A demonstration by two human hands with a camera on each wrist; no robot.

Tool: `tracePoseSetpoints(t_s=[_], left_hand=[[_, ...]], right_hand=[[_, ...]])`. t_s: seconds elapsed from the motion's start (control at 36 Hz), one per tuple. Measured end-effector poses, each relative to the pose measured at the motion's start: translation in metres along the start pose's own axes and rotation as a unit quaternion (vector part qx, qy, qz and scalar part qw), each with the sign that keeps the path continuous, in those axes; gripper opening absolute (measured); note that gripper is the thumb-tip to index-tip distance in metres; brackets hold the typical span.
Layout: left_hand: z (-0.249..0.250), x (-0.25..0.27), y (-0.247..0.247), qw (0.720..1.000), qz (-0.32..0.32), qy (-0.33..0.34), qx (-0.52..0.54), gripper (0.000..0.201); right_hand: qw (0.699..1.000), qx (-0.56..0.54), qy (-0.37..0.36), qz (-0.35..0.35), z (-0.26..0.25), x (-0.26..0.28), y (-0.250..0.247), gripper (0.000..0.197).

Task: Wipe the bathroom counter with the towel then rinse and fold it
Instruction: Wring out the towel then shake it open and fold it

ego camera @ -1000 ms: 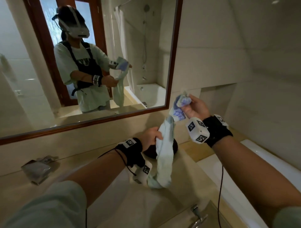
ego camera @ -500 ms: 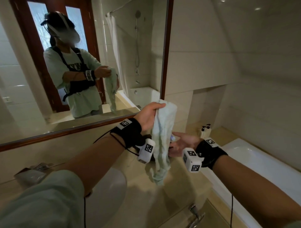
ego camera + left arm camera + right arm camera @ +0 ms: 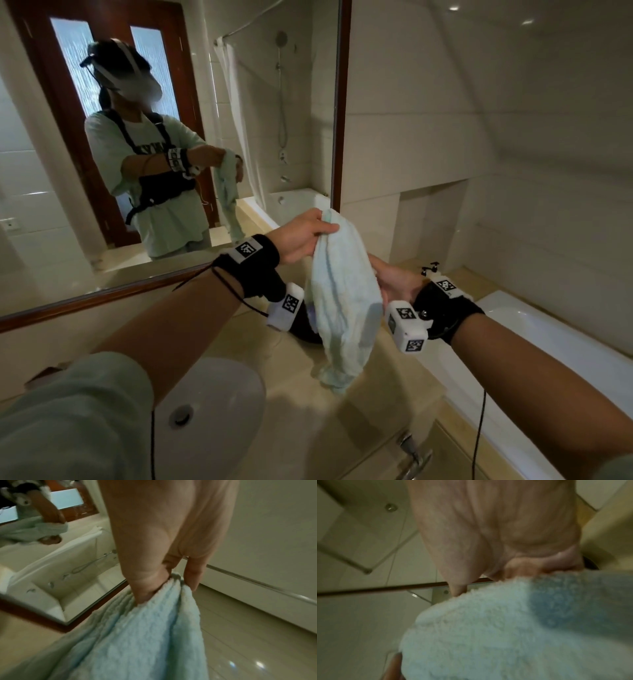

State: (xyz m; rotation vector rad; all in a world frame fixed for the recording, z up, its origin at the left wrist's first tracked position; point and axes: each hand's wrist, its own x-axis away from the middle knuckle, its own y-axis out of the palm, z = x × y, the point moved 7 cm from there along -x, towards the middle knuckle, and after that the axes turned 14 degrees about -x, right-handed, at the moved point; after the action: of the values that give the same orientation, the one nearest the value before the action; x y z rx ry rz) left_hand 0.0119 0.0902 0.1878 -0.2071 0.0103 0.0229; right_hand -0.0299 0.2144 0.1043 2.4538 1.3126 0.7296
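Note:
A pale blue-green towel (image 3: 342, 308) hangs lengthwise above the beige counter (image 3: 376, 411). My left hand (image 3: 318, 233) pinches its top corner between thumb and fingers, which the left wrist view shows close up, hand (image 3: 164, 585) on towel (image 3: 145, 635). My right hand (image 3: 380, 277) is lower, at the towel's right edge, palm turned toward the cloth. In the right wrist view the thumb and curled fingers of that hand (image 3: 488, 580) close over the edge of the towel (image 3: 488, 628). The towel's lower end dangles just above the counter.
A white round sink (image 3: 212, 404) lies at the lower left and a chrome tap handle (image 3: 414, 455) near the front edge. A dark object (image 3: 305, 325) sits behind the towel. A white bathtub (image 3: 548, 342) runs along the right. The mirror (image 3: 171, 137) spans the back wall.
My left hand has risen with the towel's top corner. My right hand let go of the upper end, dropped lower and now takes the towel's right edge.

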Motion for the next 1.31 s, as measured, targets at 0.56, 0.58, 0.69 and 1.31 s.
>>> tracePoseSetpoints(t_s=[0.56, 0.58, 0.69, 1.31], left_hand=[[0.014, -0.01, -0.062, 0.958, 0.132, -0.025, -0.254, 0.019], [0.012, -0.011, -0.068, 0.955, 0.139, -0.033, -0.26, 0.017], [0.007, -0.013, -0.096, 0.918, 0.178, -0.082, -0.344, 0.028], [-0.008, -0.023, -0.108, 0.964, 0.182, -0.04, -0.188, 0.033]], right_hand=[[0.944, -0.101, -0.253, 0.187, -0.074, 0.018, -0.075, 0.018], [0.936, -0.114, -0.269, 0.194, -0.08, 0.021, -0.078, 0.02], [0.899, -0.02, -0.329, 0.289, -0.105, 0.04, -0.083, 0.029], [0.902, -0.047, -0.269, 0.335, -0.111, 0.07, -0.093, 0.015]])
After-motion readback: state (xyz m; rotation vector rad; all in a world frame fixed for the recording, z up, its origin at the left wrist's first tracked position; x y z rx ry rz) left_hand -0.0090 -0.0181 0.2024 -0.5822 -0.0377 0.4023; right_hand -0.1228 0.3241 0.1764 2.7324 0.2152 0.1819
